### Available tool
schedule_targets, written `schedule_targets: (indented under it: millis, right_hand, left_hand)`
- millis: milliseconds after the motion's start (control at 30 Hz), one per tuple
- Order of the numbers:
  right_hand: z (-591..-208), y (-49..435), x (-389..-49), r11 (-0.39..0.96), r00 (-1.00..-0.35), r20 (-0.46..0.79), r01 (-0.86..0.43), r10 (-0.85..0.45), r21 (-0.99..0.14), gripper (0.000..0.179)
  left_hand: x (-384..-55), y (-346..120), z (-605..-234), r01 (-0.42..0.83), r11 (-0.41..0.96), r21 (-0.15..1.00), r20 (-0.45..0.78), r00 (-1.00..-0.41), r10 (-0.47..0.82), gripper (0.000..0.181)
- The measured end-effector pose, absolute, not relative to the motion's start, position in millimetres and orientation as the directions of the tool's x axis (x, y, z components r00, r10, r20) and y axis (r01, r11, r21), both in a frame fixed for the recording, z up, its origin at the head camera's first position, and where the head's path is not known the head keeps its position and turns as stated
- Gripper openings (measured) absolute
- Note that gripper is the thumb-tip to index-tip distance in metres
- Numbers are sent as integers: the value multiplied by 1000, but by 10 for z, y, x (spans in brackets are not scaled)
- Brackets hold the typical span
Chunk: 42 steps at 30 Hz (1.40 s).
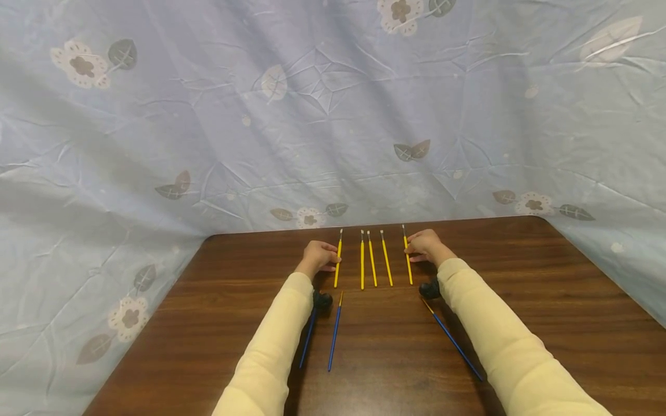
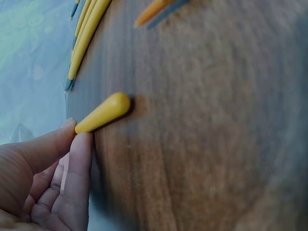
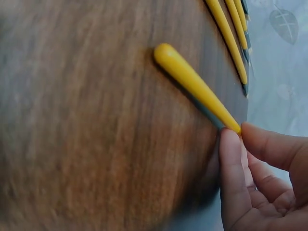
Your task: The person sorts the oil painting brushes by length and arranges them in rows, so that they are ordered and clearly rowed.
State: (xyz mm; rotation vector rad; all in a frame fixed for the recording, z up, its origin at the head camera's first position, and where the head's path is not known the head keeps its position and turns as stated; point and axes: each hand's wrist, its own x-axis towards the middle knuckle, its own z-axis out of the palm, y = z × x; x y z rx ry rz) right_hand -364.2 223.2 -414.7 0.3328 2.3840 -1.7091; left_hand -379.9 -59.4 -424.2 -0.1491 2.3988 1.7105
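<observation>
My left hand [image 1: 318, 255] pinches a yellow-handled paintbrush [image 1: 338, 263] between thumb and fingers at the back of the table. In the left wrist view its rounded handle end [image 2: 111, 108] juts out past the fingertips. On the other side, my right hand [image 1: 424, 245] pinches another yellow paintbrush [image 1: 407, 260]; the right wrist view shows that handle [image 3: 192, 84] slanting up from the thumb and finger. Between the hands lie three more yellow paintbrushes [image 1: 385, 263], bristles toward the back edge. The fingers' far sides are partly hidden.
Nearer to me lie blue-handled paintbrushes: one [image 1: 335, 338] left of centre, one [image 1: 308, 341] beside the left forearm and partly covered, and one slanted [image 1: 458, 346] by the right forearm. The brown wooden table [image 1: 208, 300] ends at a hanging floral cloth [image 1: 333, 144].
</observation>
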Motion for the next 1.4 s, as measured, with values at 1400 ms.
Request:
schedule_targets:
  millis: [1400]
  right_hand:
    - [-4138, 2220, -3612, 364, -961, -277, 265, 21, -893, 48]
  left_hand:
    - [-3853, -601, -4297, -210, 319, 924, -222, -975, 1, 28]
